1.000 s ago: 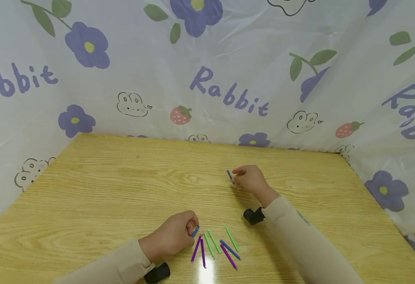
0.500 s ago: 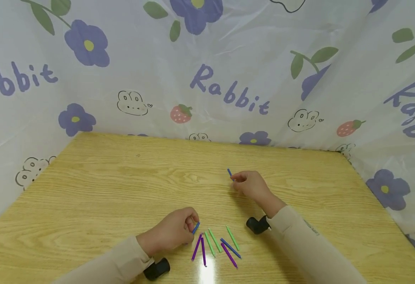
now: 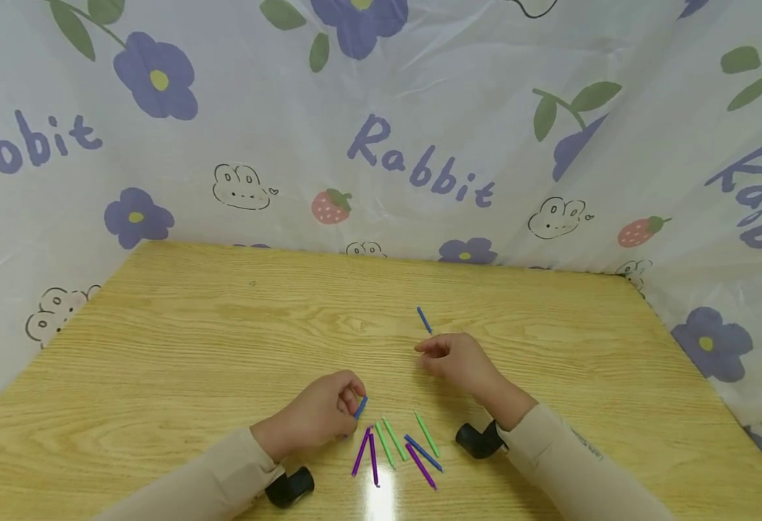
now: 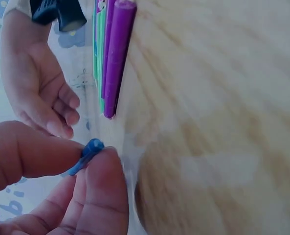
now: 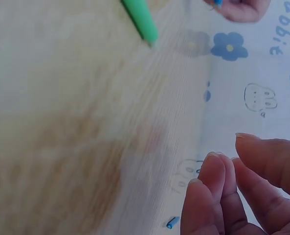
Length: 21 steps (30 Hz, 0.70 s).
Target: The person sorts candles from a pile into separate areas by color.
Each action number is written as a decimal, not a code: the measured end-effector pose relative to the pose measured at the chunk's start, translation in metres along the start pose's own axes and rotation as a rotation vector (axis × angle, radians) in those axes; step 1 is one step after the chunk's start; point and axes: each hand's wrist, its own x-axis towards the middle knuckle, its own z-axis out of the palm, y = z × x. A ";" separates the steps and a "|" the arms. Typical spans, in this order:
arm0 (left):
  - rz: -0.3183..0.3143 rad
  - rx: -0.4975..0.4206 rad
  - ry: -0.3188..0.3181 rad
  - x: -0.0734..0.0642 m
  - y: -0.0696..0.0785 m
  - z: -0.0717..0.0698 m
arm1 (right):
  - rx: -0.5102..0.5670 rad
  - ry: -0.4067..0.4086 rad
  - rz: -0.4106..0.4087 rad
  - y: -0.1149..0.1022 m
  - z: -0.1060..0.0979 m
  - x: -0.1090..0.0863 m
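Observation:
My left hand (image 3: 320, 411) pinches a thin blue candle (image 4: 87, 155) between thumb and index finger, left of the group of candles. Beyond my right hand (image 3: 462, 364), a second blue candle (image 3: 424, 320) lies on the wooden table (image 3: 257, 325). The right fingers are loosely bent, with nothing between them in the right wrist view. Between the forearms lie green candles (image 3: 427, 434), purple candles (image 3: 360, 451) and one more blue candle (image 3: 423, 454), all short and slim, with small wick-like tips.
A white cloth (image 3: 276, 116) printed with flowers, rabbits and strawberries hangs behind the table and along its sides. A black wrist camera (image 3: 478, 439) sits under the right wrist, another black camera (image 3: 289, 487) under the left.
My right hand has let go of the far blue candle and drawn back toward me, leaving it on the table. The left hand keeps its candle and has shifted slightly forward.

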 end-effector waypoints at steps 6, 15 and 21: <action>-0.010 -0.057 0.038 0.002 0.000 -0.004 | -0.024 -0.021 -0.024 -0.001 0.004 -0.014; -0.024 -0.084 0.098 0.007 0.003 -0.007 | -0.034 -0.089 -0.072 -0.003 0.006 -0.035; -0.064 -0.102 0.154 0.013 0.003 -0.007 | -0.071 -0.092 -0.081 -0.001 0.005 -0.042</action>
